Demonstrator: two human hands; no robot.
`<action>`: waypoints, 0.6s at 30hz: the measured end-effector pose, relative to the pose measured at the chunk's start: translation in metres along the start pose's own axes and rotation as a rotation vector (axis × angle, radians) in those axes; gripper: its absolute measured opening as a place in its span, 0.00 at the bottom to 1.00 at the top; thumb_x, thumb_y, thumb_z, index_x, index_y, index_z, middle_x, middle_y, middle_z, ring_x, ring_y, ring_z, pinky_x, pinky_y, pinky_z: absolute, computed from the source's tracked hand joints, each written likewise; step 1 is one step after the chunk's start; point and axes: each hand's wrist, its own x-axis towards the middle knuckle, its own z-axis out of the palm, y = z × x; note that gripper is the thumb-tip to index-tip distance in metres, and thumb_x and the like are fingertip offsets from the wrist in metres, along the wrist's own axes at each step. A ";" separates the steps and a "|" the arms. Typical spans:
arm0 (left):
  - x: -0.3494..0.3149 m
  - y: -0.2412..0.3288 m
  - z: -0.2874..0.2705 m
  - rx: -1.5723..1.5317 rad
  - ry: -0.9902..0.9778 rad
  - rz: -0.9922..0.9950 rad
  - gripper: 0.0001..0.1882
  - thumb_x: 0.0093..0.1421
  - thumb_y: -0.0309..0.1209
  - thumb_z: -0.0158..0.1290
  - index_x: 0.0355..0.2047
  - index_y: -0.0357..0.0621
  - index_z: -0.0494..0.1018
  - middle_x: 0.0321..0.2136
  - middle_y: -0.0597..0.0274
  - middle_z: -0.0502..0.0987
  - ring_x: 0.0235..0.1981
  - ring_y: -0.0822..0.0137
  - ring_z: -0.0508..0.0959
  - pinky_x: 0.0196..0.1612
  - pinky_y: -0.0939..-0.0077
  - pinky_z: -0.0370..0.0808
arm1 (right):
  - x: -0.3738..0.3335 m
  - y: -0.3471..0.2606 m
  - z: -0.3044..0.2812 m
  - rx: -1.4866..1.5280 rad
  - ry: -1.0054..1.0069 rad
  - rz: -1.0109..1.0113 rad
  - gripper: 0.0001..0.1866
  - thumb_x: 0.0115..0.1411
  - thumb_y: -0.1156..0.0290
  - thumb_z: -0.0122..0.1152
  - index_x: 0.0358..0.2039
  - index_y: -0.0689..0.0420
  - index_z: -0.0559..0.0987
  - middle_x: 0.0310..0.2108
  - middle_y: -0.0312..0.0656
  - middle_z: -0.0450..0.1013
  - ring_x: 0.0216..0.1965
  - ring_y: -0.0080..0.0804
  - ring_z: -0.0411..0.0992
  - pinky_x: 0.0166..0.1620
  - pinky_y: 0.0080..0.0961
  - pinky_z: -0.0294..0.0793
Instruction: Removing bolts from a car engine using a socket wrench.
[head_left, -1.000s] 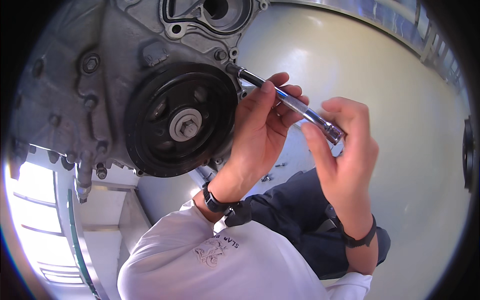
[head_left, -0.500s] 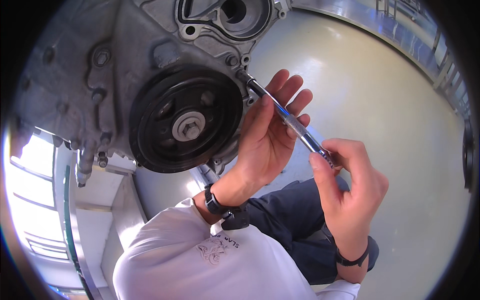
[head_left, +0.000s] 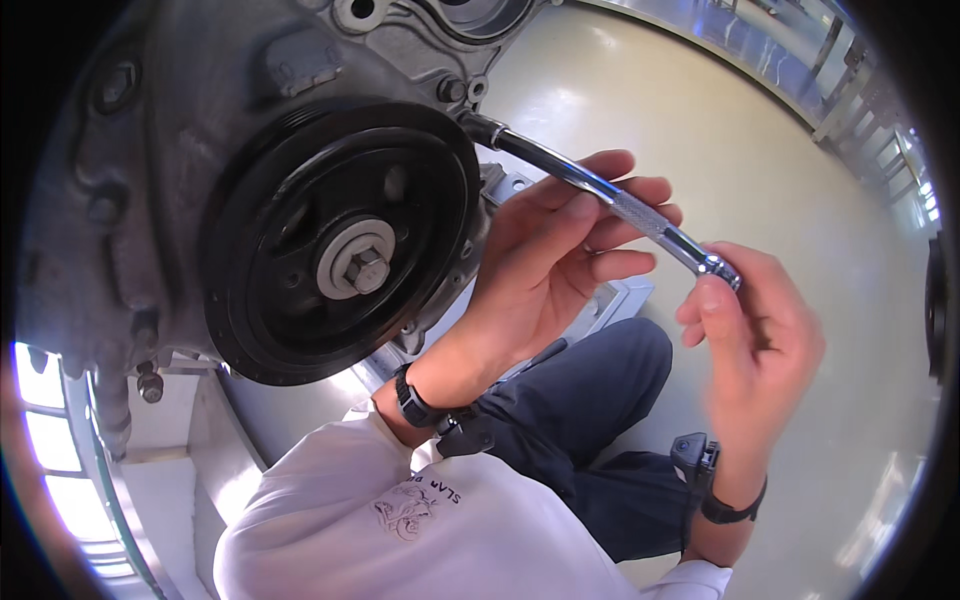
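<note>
The right hand (head_left: 765, 325) has its grip closed on the outer end of a chrome socket wrench (head_left: 640, 212), thumb and index finger pinching it. The left hand (head_left: 545, 255) is partly open, fingers spread, with the knurled shaft crossing them and the thumb beside it; whether this grip clamps cannot be told. Slanting across both 2 hands, the wrench meets the engine (head_left: 180, 190) beside the black pulley (head_left: 345, 190), just below a bolt (head_left: 452, 90).
</note>
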 end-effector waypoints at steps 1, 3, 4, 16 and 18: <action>0.000 -0.005 0.001 -0.075 -0.006 -0.034 0.20 0.64 0.34 0.37 0.52 0.32 0.58 0.47 0.42 0.68 0.49 0.50 0.69 0.43 0.70 0.78 | -0.001 0.001 -0.001 -0.064 0.054 -0.117 0.10 0.48 0.80 0.62 0.33 0.68 0.74 0.24 0.40 0.72 0.23 0.23 0.70 0.28 0.17 0.70; 0.004 -0.009 0.001 -0.021 -0.028 -0.032 0.21 0.64 0.34 0.37 0.53 0.32 0.57 0.47 0.42 0.68 0.49 0.50 0.70 0.43 0.70 0.78 | 0.005 0.005 -0.006 -0.146 0.064 -0.277 0.09 0.49 0.81 0.61 0.32 0.68 0.74 0.24 0.41 0.72 0.23 0.22 0.70 0.28 0.16 0.70; 0.007 -0.008 0.001 0.045 -0.047 -0.024 0.21 0.65 0.34 0.37 0.53 0.32 0.57 0.46 0.42 0.68 0.49 0.50 0.70 0.43 0.70 0.78 | 0.007 0.004 -0.006 -0.218 0.069 -0.440 0.08 0.49 0.81 0.60 0.31 0.68 0.74 0.24 0.41 0.72 0.24 0.22 0.70 0.29 0.16 0.70; 0.003 -0.009 0.006 0.075 -0.024 -0.047 0.21 0.64 0.34 0.39 0.53 0.36 0.57 0.46 0.44 0.69 0.49 0.52 0.70 0.43 0.67 0.77 | -0.012 0.014 -0.001 -0.028 0.185 -0.176 0.07 0.52 0.79 0.58 0.32 0.68 0.74 0.23 0.40 0.71 0.25 0.21 0.69 0.32 0.15 0.69; -0.001 -0.009 0.007 0.050 -0.014 -0.032 0.20 0.64 0.34 0.39 0.53 0.36 0.58 0.46 0.45 0.69 0.49 0.52 0.70 0.43 0.67 0.78 | -0.011 0.012 -0.006 0.098 0.089 -0.078 0.09 0.55 0.73 0.57 0.31 0.67 0.74 0.19 0.38 0.71 0.23 0.21 0.69 0.30 0.13 0.68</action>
